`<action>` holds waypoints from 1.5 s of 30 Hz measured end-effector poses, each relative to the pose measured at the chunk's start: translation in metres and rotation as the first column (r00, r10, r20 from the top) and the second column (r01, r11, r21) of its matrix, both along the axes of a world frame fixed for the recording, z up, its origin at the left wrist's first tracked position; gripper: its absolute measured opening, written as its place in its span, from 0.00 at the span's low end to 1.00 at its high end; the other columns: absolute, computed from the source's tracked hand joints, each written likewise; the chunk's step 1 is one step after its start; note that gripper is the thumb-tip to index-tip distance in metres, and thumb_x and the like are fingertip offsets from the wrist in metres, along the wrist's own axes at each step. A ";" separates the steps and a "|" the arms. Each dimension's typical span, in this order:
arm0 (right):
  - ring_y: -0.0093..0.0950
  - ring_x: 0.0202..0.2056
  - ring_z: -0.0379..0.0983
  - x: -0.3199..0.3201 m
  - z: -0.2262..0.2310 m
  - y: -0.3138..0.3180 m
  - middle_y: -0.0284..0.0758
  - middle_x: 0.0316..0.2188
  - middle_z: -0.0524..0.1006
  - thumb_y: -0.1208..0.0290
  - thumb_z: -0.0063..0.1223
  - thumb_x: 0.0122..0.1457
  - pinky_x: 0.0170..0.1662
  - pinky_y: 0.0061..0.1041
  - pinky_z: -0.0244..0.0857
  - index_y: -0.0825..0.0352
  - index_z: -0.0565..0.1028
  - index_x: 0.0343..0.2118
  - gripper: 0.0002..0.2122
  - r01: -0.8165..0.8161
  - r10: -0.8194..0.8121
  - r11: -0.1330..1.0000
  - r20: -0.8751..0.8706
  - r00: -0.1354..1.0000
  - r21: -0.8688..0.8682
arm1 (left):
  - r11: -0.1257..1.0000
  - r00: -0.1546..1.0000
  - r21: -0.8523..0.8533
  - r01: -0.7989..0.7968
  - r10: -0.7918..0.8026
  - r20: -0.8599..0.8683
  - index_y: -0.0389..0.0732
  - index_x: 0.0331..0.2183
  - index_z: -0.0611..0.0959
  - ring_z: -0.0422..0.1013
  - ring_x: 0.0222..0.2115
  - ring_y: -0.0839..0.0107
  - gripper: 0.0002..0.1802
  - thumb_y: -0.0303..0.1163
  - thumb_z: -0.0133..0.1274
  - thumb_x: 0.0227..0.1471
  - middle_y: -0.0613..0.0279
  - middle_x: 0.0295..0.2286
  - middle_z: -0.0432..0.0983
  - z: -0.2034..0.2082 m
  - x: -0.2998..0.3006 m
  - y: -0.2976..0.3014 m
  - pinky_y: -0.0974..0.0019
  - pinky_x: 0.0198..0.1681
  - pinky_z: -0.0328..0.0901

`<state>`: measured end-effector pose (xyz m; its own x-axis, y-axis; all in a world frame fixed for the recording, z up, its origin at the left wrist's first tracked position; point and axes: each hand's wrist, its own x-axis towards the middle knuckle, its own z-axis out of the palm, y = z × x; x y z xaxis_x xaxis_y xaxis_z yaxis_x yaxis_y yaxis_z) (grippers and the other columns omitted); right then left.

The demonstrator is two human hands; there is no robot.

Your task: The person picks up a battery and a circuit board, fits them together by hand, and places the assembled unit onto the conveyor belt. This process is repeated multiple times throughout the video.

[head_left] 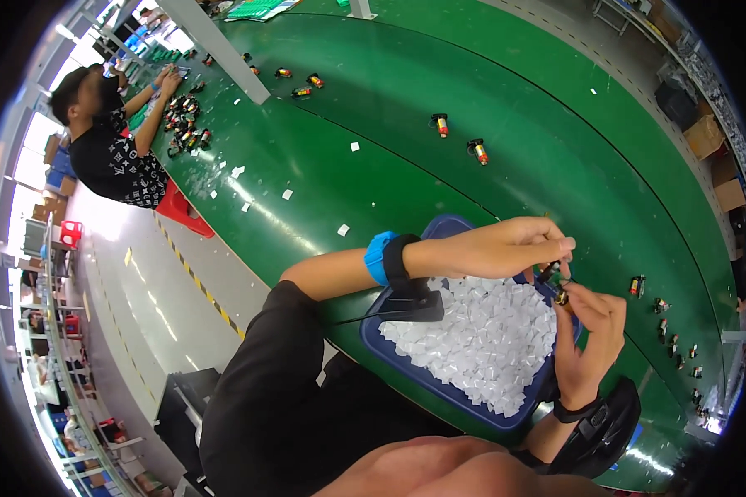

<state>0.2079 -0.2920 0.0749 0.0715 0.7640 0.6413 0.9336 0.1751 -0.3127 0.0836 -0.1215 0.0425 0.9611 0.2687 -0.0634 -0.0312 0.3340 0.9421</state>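
Observation:
My left hand (506,244) reaches in from the left, wearing a blue and black band at the wrist. Its fingers pinch one end of a small dark part with a brass-coloured tip (561,296). From below, my right hand (593,341) grips the same part with thumb and fingers. Fingers cover much of it, so its exact kind is hidden. Beneath both hands lies a dark blue tray (370,333) heaped with small white square pieces (472,348).
Small black, red and yellow motor-like parts (441,125) lie on the green table (406,178), with several more along the right. Loose white pieces are scattered leftward. A grey post (224,54) rises at upper left. A co-worker (112,137) sits beside a pile of parts (186,124).

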 end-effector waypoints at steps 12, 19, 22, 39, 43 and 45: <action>0.35 0.34 0.74 -0.021 0.008 -0.009 0.34 0.34 0.81 0.86 0.66 0.44 0.35 0.29 0.70 0.69 0.77 0.30 0.10 0.172 -0.161 0.983 0.151 0.975 -0.063 | 0.969 0.995 0.233 0.086 -0.093 0.021 0.33 0.45 0.75 0.76 0.28 0.74 0.14 0.29 0.52 0.59 0.59 0.27 0.77 0.004 -0.009 -0.019 0.70 0.30 0.72; 0.34 0.34 0.74 -0.015 0.004 0.005 0.33 0.33 0.80 0.86 0.65 0.43 0.35 0.29 0.70 0.68 0.80 0.30 0.10 0.158 -0.160 0.987 0.116 0.980 0.026 | 0.936 0.992 0.352 0.009 -0.052 0.113 0.33 0.49 0.74 0.77 0.32 0.71 0.19 0.23 0.56 0.54 0.53 0.34 0.77 0.007 -0.012 -0.012 0.69 0.30 0.76; 0.32 0.34 0.74 -0.008 0.008 0.006 0.34 0.32 0.80 0.84 0.66 0.44 0.33 0.26 0.70 0.68 0.80 0.31 0.10 0.166 -0.175 0.983 0.128 0.976 0.075 | 0.972 0.994 0.220 0.086 -0.097 0.040 0.32 0.51 0.73 0.76 0.36 0.70 0.20 0.19 0.55 0.56 0.52 0.39 0.77 0.020 -0.009 -0.015 0.67 0.34 0.78; 0.16 0.20 0.70 -0.009 -0.010 -0.006 0.34 0.25 0.78 0.74 0.55 0.64 0.22 0.14 0.62 0.74 0.78 0.43 0.09 -0.026 0.030 0.999 -0.843 0.537 0.019 | 0.902 0.926 0.360 -0.240 0.101 0.365 0.30 0.49 0.77 0.78 0.40 0.68 0.21 0.18 0.59 0.53 0.51 0.42 0.79 -0.001 -0.001 -0.019 0.67 0.37 0.78; 0.15 0.20 0.70 -0.010 -0.010 -0.003 0.33 0.23 0.78 0.73 0.53 0.65 0.21 0.13 0.61 0.74 0.78 0.44 0.10 -0.045 0.021 0.999 -0.893 0.450 0.001 | 0.728 0.915 0.591 -0.349 0.129 0.381 0.31 0.47 0.79 0.78 0.36 0.71 0.18 0.19 0.60 0.52 0.54 0.38 0.81 0.008 -0.004 -0.022 0.70 0.34 0.77; 0.15 0.19 0.69 -0.010 -0.010 -0.004 0.33 0.22 0.77 0.73 0.53 0.65 0.21 0.13 0.61 0.74 0.78 0.43 0.10 -0.062 0.019 0.998 -0.897 0.442 -0.010 | 0.692 0.917 0.631 -0.351 0.119 0.380 0.29 0.46 0.79 0.78 0.36 0.70 0.18 0.18 0.59 0.52 0.53 0.39 0.80 0.008 -0.006 -0.022 0.69 0.36 0.76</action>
